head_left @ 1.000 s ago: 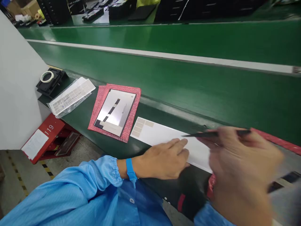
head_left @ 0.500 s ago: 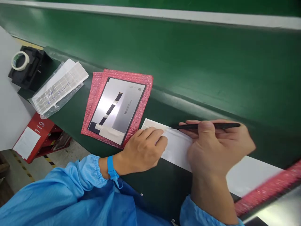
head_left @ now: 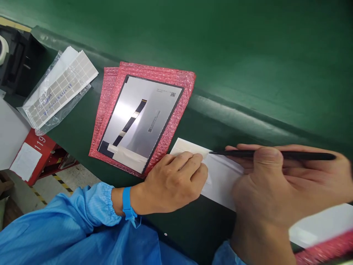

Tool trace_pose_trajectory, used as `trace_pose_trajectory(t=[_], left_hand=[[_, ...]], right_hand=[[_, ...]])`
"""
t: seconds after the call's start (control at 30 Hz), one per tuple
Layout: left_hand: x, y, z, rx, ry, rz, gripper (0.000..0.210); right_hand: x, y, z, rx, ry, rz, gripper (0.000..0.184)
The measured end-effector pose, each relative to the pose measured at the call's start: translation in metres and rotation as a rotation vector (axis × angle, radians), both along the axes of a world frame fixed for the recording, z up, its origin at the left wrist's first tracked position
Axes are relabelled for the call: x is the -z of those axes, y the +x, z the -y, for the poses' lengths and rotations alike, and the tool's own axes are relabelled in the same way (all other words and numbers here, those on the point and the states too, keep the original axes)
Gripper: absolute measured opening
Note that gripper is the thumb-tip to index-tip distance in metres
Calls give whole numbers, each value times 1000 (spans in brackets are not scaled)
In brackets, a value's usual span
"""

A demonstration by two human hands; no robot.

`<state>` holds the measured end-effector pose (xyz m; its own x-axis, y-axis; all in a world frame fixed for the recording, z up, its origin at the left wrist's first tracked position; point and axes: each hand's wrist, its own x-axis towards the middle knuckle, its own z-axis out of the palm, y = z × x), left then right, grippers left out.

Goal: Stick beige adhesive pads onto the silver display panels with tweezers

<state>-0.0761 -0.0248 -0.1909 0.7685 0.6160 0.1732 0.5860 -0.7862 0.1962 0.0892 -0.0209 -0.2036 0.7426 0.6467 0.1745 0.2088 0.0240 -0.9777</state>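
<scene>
My right hand (head_left: 278,180) is closed around a pair of slim black tweezers (head_left: 292,154), thumb on top. Their thin tip points left and meets the white sheet (head_left: 220,180), close to my left fingertips. Fingers curled, my left hand (head_left: 173,180) grips the near-left part of that sheet; its fingertips are partly hidden. Just beyond my left hand lies a flat display panel (head_left: 146,117), silver back upward, with a dark ribbon cable (head_left: 129,127) and a pale strip along its near edge. Pink bubble wrap (head_left: 182,99) lies under the panel.
A plastic sleeve (head_left: 74,106) with gridded label sheets lies at the left. Behind it stands a black fixture (head_left: 16,62) with a tape roll (head_left: 2,49). A red bin (head_left: 41,151) sits below the table edge. More pink bubble wrap (head_left: 328,244) shows at the lower right.
The camera view has shifted closer, so the panel and hands look larger. My left hand stays on the sheet, and the tweezers' tip stays by its fingertips.
</scene>
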Motion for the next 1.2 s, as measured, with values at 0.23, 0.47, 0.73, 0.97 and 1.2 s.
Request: trace_pose_trajectory(t=[0.23,0.47,0.73,0.97,1.2], left_hand=[[-1,-1,-3,-11,51,36,29],[-4,-1,-3,-15,52,43,28],[-3,0,-3,-27,64,57,27],[-3,1,-3,-34,57,58,26],[-2,2,0,-32,26,27,29]], right_hand=[[3,1,-3,18,52,-34,20],[1,-1,-3,2,60,-58,20],[0,1,-2,-30,40,-79,22],[1,-1,-4,34,40,-65,21],[5,4,1,-24,16,-48,22]])
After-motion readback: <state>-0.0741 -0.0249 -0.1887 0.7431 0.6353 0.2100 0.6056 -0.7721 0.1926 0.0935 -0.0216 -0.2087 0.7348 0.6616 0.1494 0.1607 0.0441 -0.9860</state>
